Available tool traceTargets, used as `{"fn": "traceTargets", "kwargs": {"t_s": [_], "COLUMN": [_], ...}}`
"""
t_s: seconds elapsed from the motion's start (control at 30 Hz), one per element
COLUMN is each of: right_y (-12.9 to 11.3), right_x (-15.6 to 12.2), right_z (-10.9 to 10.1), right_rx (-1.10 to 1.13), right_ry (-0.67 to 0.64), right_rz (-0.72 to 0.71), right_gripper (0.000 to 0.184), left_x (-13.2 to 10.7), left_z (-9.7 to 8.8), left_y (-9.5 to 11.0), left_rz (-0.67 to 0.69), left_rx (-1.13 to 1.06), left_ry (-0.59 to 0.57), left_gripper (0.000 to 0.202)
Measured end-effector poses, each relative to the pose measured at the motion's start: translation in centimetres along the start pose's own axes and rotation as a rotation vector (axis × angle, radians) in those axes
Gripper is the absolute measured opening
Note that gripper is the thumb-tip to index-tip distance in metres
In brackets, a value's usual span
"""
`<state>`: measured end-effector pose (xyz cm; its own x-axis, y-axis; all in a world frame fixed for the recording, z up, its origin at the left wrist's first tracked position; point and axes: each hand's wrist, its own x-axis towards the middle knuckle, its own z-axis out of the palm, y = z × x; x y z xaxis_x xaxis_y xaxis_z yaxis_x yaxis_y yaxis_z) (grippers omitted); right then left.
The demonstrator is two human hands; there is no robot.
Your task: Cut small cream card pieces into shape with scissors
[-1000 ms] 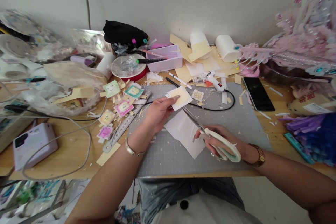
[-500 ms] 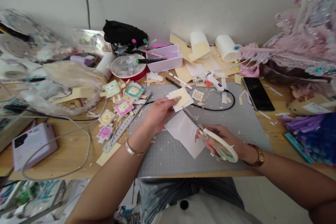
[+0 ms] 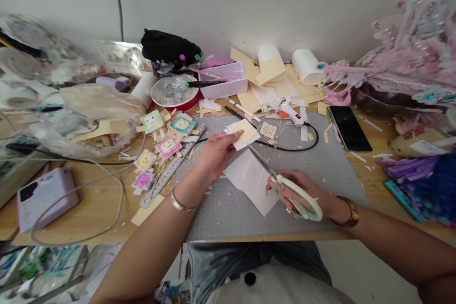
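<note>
My left hand [image 3: 216,152] pinches a small square of paper [image 3: 245,134], pale yellow in the middle with a white border, thumb on top. In my right hand [image 3: 297,190] is a pair of scissors [image 3: 290,189] with pale handles. Their blades point up and left, and the tips lie just under the lower edge of the square. Below both hands a white sheet of paper [image 3: 249,183] rests on the grey cutting mat [image 3: 331,190]. A small cream cut-out piece [image 3: 268,129] lies right of the square.
Several coloured smiling-face squares [image 3: 168,146] lie at the left around a metal ruler [image 3: 167,175]. Behind the mat are a glue gun [image 3: 292,113], pens and a lilac box [image 3: 224,86]. A phone [image 3: 349,128] lies at the right. Paper scraps are scattered about.
The paper square in my left hand has tilted and shifted slightly left. The scissors have stayed nearly where they were.
</note>
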<state>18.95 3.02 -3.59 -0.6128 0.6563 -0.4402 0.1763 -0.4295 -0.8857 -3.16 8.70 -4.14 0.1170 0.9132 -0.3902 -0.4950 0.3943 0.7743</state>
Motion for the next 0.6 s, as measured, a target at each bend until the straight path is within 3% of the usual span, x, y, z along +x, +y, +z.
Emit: {"fn": "traceTargets", "kwargs": {"t_s": [0.17,0.33,0.43,0.6], "right_y": [-0.1,-1.1,-1.7,-0.8], "right_x": [-0.4,-1.1,-1.2,-0.6], "right_z": [0.1,0.0,-0.3,-0.9], "right_rx": [-0.017,0.107,0.073,0.024], "right_ry": [-0.046,-0.2,-0.244,-0.175], "right_rz": [-0.023,-0.07,-0.068,-0.061], "right_gripper": [0.045,0.062,0.056,0.046], "left_x": [0.2,0.2,0.1,0.0], "left_z": [-0.1,0.0,0.0,-0.1], "left_y": [0.1,0.2,0.2,0.0], "left_rz": [0.037,0.022,0.021,-0.002], "left_rx": [-0.035,-0.045,-0.04,-0.049], "left_ry": [-0.021,-0.027,-0.028,-0.075], "left_gripper": [0.015,0.016,0.015,0.017]}}
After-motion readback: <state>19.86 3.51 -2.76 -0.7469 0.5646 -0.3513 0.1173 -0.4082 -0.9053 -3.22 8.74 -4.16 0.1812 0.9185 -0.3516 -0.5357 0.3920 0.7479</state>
